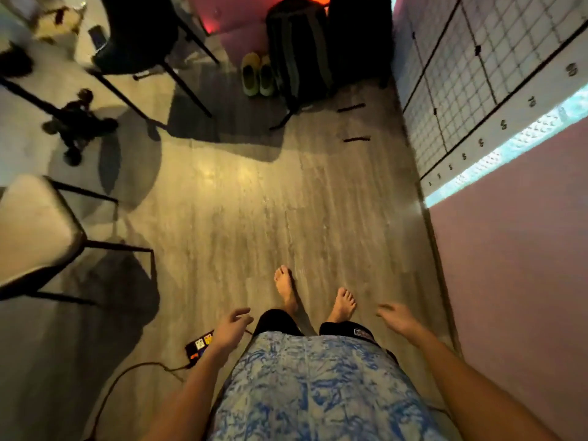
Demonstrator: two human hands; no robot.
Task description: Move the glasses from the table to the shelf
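No glasses and no shelf show in this view. My left hand (230, 329) hangs at my side over the floor, fingers loosely apart and holding nothing. My right hand (397, 318) hangs on the other side, also empty with fingers spread. Both bare feet stand on the grey wood-look floor (254, 192) just ahead of my hands. A white table (47, 68) reaches into the far left corner with blurred items and a dark phone (98, 36) on it.
A white-seated chair (35, 230) stands at left and a dark chair (140, 33) further back. A power strip (199, 345) with a cable lies by my left hand. Backpacks (299, 49) and slippers (256, 74) sit ahead. The pink wall (509, 281) runs along the right.
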